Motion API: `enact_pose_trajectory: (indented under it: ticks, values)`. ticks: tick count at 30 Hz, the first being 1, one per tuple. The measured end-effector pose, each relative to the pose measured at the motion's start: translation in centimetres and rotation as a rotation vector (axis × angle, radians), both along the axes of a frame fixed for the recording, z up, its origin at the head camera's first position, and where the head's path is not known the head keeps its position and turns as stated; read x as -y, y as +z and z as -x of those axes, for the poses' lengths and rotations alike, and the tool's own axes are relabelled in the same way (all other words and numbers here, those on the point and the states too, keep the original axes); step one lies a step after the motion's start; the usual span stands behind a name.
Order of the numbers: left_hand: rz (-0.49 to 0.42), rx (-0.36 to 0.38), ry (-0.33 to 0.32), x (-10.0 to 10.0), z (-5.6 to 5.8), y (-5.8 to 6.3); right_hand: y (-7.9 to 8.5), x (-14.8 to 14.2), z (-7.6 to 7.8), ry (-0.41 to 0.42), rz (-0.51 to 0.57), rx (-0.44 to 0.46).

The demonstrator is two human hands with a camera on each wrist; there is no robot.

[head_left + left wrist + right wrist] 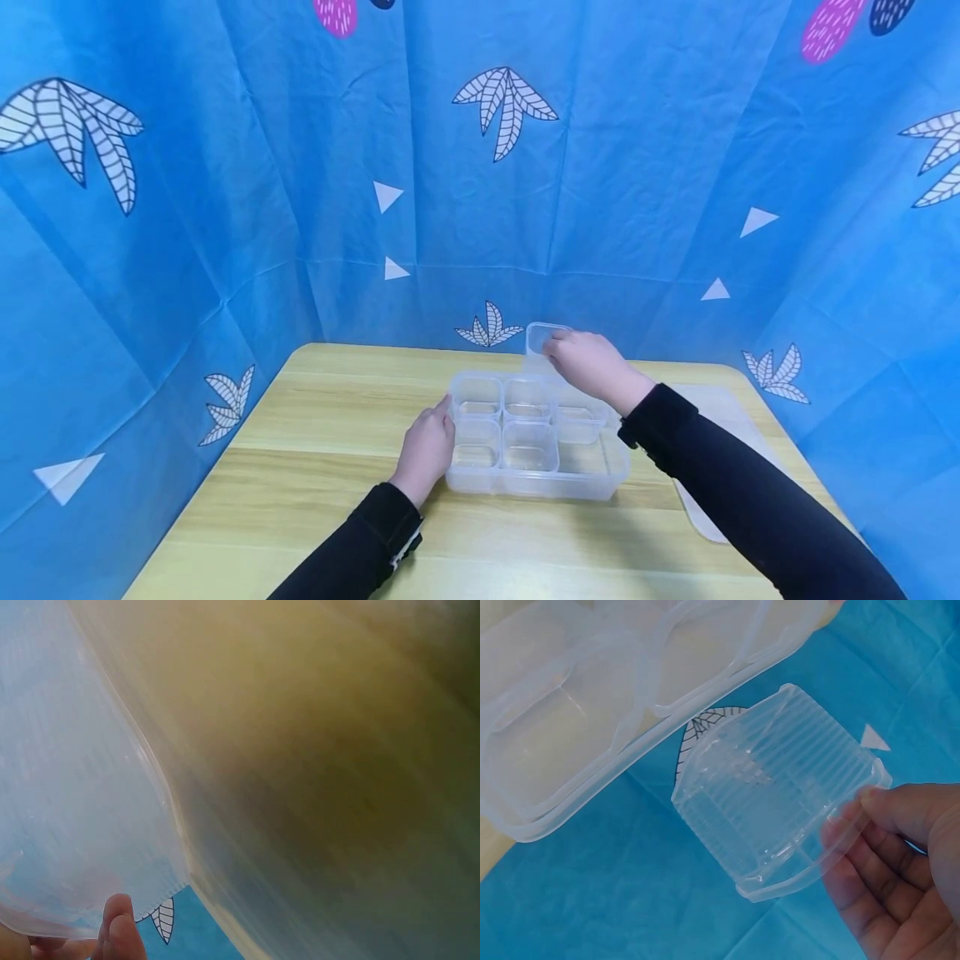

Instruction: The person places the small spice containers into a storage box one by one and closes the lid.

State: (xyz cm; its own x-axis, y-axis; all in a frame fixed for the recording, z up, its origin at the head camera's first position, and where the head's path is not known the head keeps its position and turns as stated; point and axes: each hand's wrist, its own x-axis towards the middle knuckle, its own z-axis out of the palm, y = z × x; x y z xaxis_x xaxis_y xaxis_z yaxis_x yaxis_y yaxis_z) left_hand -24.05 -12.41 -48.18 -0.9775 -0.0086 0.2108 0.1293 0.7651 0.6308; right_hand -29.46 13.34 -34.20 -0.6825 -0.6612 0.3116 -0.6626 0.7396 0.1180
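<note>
In the head view, a clear plastic storage box [540, 483] stands on the table with several small clear bins [476, 450] inside it. My left hand [426, 446] is at the box's left side; in the left wrist view its fingers [120, 930] lie outside the wall, near the rim. Above the far edge of the box, my right hand [592, 362] holds another small clear bin [543, 337] by its rim. The right wrist view shows this ribbed bin [780, 787] pinched between thumb and fingers, apart from the box.
A flat whitish translucent lid-like panel [705, 508] lies on the right of the wooden table [315, 450], partly hidden by my right sleeve. Blue patterned curtain [480, 208] hangs around the table's back and sides. The box's front right part shows its bare bottom.
</note>
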Motion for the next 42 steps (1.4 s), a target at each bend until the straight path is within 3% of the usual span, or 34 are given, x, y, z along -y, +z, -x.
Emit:
enact_pose_trajectory:
  ticks: [17, 24, 42]
  values:
    - [0.016, -0.004, 0.008, -0.2, 0.0, -0.1, -0.5, -2.3, -3.8, 0.059, 0.022, -0.003]
    - [0.020, -0.007, 0.008, -0.1, 0.0, -0.1, -0.7, -3.2, -5.0, 0.091, 0.032, -0.075]
    - [0.042, -0.049, 0.000, -0.1, 0.0, -0.4, -1.9, -4.9, -8.1, 0.102, 0.009, -0.060]
